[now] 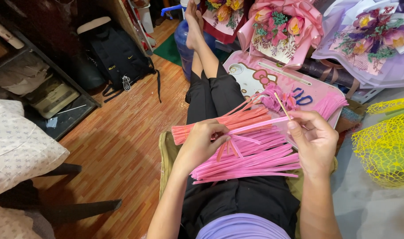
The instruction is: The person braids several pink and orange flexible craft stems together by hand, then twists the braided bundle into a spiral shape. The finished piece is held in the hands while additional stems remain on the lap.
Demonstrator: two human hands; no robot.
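Pink fuzzy pipe-cleaner stems point(250, 159) lie in a loose sheaf across the lap of a seated person in black trousers, their long axis running roughly left to right, with a second bundle of salmon-coloured stems point(219, 124) fanned just above them toward the knees. The left hand point(202, 144) rests on the sheaf near its left end, fingers curled down among the stems and closed on a few of them. The right hand point(315, 137) is at the opposite end, thumb and fingers pinched together on a thin pale wooden stick point(281, 105) that slants up and to the left, with one pink stem reaching from it back toward the left hand. So the sheaf lies between the two hands, the left one nearer its middle. Beyond the knees sits a pink cartoon-printed lap tray point(255, 73), its near right edge carrying blue-handled scissors point(303, 96) and a tuft of magenta stems point(273, 98). Wrapped pink and lilac flower bouquets point(281, 26) stand behind it; yellow plastic netting point(386, 141) lies to the right.
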